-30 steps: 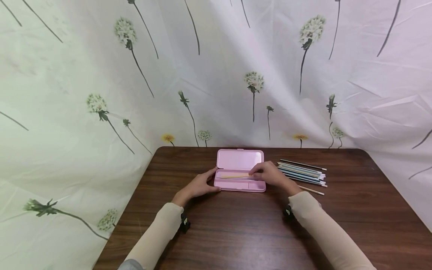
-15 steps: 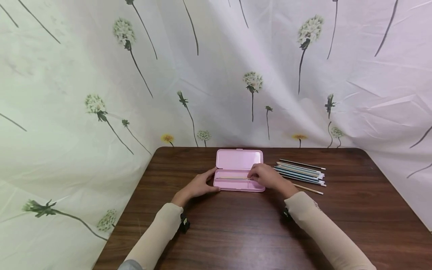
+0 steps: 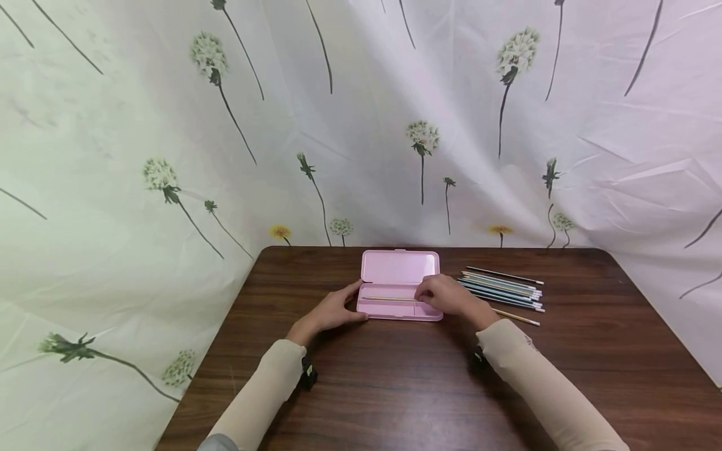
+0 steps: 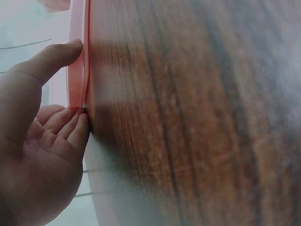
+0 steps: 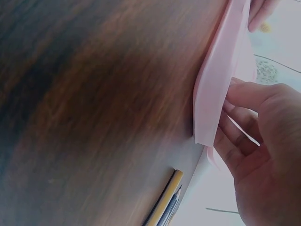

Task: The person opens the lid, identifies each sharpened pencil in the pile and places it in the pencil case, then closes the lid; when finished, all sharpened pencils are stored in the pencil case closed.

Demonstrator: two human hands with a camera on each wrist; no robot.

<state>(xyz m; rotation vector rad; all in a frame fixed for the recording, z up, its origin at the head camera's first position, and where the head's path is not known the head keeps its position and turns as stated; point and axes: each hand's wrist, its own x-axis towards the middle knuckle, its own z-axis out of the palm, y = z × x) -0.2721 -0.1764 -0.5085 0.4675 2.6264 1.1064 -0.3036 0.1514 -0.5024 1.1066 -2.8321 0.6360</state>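
Note:
A pink pencil case lies open near the far edge of the table, its lid tipped back. My left hand grips the left end of the case; in the left wrist view its thumb presses the front side and its fingers meet the corner. A yellowish pencil lies lengthwise inside the case. My right hand reaches over the case's right end and pinches the pencil's right end; in the right wrist view its fingertips are hidden behind the case wall.
Several dark, blue and yellowish pencils lie in a loose pile right of the case, with one yellowish pencil lying apart in front of it. A floral cloth hangs behind the wooden table.
My right hand has moved slightly toward me and lowered the pencil into the case, nearer its middle divider. The left hand has stayed at the case's left end.

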